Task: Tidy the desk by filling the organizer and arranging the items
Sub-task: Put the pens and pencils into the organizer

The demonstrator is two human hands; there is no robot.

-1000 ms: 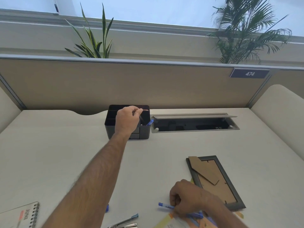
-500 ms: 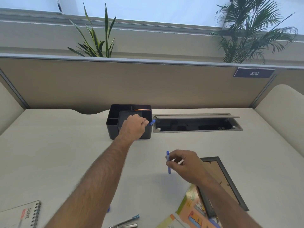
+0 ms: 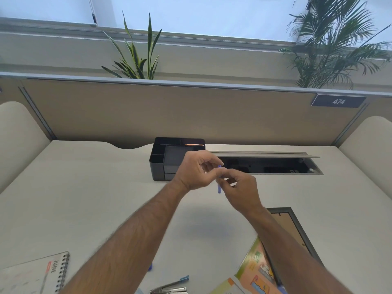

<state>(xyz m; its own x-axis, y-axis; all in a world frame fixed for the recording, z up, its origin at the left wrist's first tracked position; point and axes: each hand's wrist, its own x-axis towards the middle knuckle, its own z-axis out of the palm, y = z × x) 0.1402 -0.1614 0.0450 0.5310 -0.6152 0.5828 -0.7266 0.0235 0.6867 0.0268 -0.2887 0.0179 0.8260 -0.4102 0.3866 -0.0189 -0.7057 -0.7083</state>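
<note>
Organizer [image 3: 161,164] on pale desk [image 3: 84,198]; sign [image 3: 338,101] reads "474", notebook [image 3: 38,274] "JUNE". Both hands, left [image 3: 196,171] & right [image 3: 240,188], pinch blue pen [image 3: 219,187].

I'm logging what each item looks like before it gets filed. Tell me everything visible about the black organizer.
The organizer is a black, matte, plastic-looking box standing upright at the back of the desk, beside the open cable slot. Its open top is split into several compartments; a thin orange item lies in the back one. Two small drawer fronts show below. The left hand hovers in front, hiding its right part.
</note>
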